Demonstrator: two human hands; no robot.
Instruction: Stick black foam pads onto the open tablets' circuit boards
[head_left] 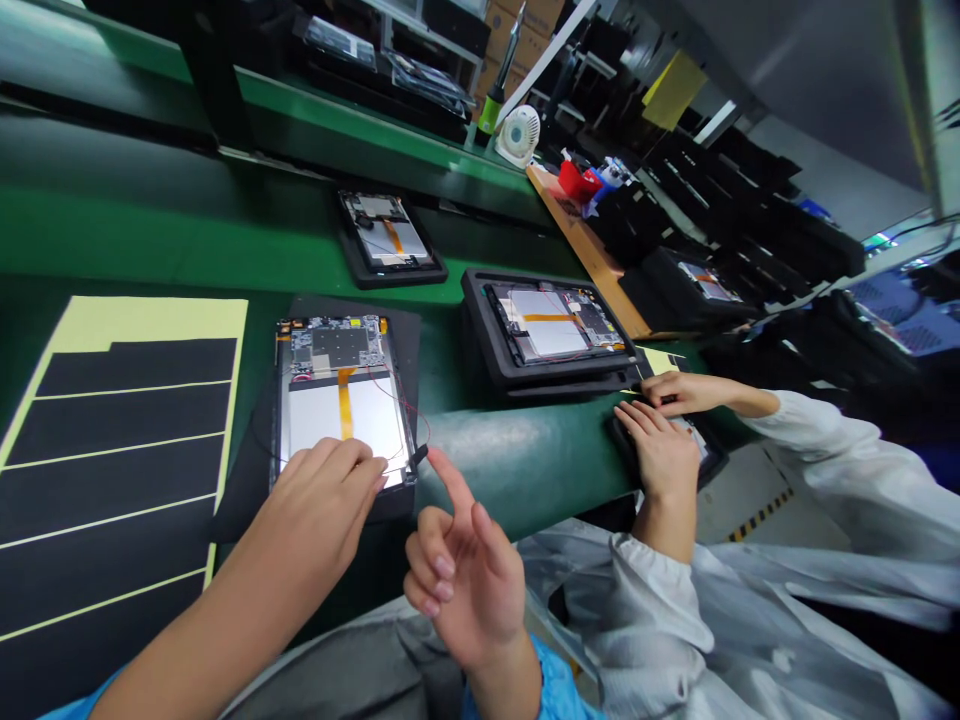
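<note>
Open tablet (341,400): It is lying face down with its back off, on a black foam mat (405,330). The mat is sitting on the green belt (150,230).
Left hand (322,500): It is lying flat on the near end of the open tablet. The fingers are loose and are pressing on the silver battery (315,415). It is gripping nothing.
Right hand (461,570): It is hovering just beside the near right corner of the open tablet. The pointing finger is sticking up, the others are curling in, and it is holding nothing.
Little black part (420,453): It is sitting at the near right corner of the open tablet, at the end of a thin red wire (401,405). The right fingertip is just beside it. I cannot tell if they are touching.
Doing it well: I think the flat hand should be pressing softly, just enough to stop the open tablet from sliding. The pointing finger should be nudging only the little black part and not tugging the thin red wire, which looks easy to snap.
Black strip sheet (112,450): It is lying to the left of the open tablet.
Second tablet (551,325): It is resting in a black tray (480,340), to the right of the open tablet.
Third tablet (390,235): It is lying beyond the open tablet.
Co-worker's hands (660,450): They are coming out of white sleeves and resting on a dark tray (709,460), well to the right of the open tablet.
</note>
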